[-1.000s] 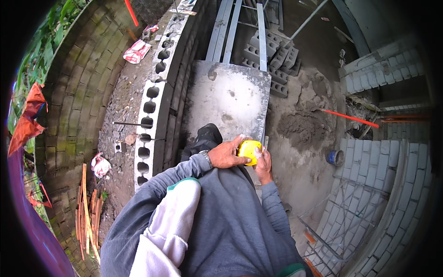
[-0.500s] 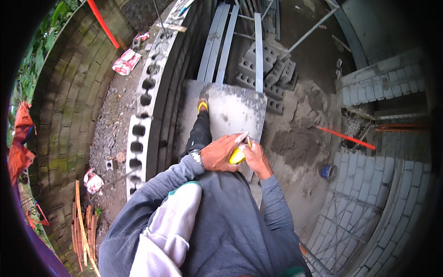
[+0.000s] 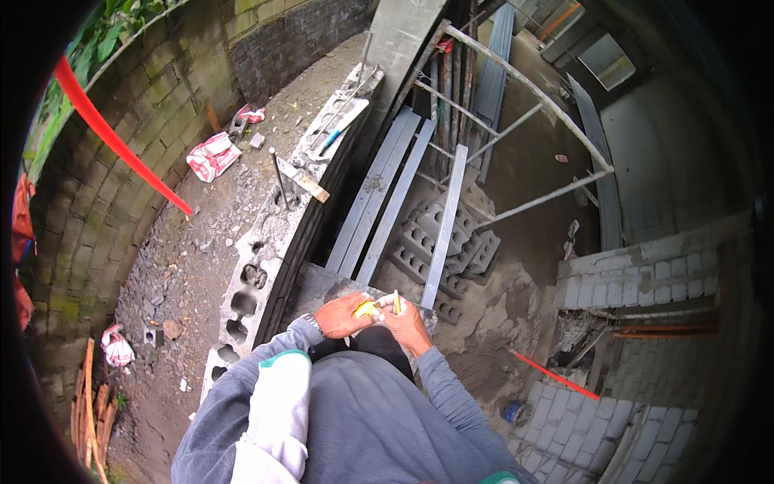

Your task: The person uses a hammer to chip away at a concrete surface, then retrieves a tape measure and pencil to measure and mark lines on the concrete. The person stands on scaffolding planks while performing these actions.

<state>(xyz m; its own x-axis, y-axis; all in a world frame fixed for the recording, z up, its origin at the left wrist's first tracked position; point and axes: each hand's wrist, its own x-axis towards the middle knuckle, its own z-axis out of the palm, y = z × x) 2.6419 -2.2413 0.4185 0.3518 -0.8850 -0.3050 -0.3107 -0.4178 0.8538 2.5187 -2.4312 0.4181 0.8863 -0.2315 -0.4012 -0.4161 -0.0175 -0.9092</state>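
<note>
Near centre, just in front of the body, gripping a small rounded yellow case (image 3: 365, 310) in the curled fingers of the left hand (image 3: 340, 316). Pinching a thin yellow pencil-like stick (image 3: 397, 302), roughly upright, in the right hand (image 3: 407, 326); fingertips close by the case, touching or not: can't tell.

Just changed: view tipped farther out, bringing in more of the pale tubular metal frame (image 3: 555, 194) at far right. Grey speckled board (image 3: 309, 292) now mostly hidden behind hands and body. Case now mostly covered, broad yellow face bare a second ago; stick now in sight, unseen back then. Meaning for the work, as judged: still two-handed handling of the case, with the stick added on the right.

Counts: one case, one stick, one board. Long flat grey metal beams (image 3: 396, 203), far centre: three or four, seam on the leftmost unclear. Red-orange bars: two, one far left (image 3: 101, 121), one right (image 3: 555, 375). Red-and-white sacks (image 3: 214, 158), left: two. Blue-handled tool (image 3: 331, 141) on the hollow-block wall (image 3: 294, 222): one. Round blue bucket (image 3: 516, 414), near right: one. Grey hollow blocks (image 3: 481, 252) in the pile: several, overlapping, exact number can't tell.
</note>
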